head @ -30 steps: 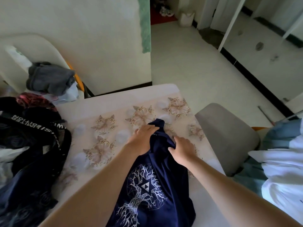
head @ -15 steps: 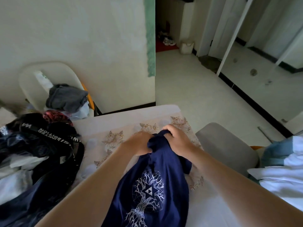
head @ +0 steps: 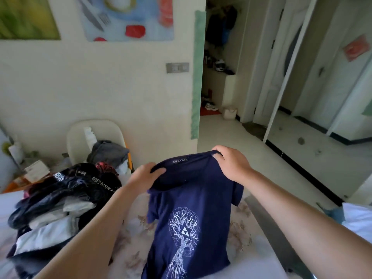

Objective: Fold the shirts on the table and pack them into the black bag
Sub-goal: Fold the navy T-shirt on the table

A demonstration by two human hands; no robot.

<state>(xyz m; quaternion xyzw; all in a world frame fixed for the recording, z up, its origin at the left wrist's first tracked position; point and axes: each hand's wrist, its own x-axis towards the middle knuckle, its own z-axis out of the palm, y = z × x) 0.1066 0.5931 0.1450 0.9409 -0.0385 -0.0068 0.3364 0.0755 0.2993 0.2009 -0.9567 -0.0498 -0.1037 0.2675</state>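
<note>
The left hand [head: 145,176] is gripping the collar edge of the navy shirt [head: 187,214], fingers curled round the cloth. The right hand [head: 231,164] is pinching the same neckline at the far side, and between them the two hands are holding the collar stretched open. A small neck label [head: 179,161] inside the collar is showing pale letters that seem to read "GAINGDU". The shirt is hanging down in front of the person, its lower part reaching the flower-patterned surface [head: 134,260]. A white tree with a triangle emblem is printed on its front. To the left, the black bag [head: 94,184] is lying on the surface stuffed with dark and white clothes. Its strap is carrying white letters, upside down and too blurred to read. Behind it, a grey garment [head: 107,153] is lying on a cream chair [head: 80,135].
</note>
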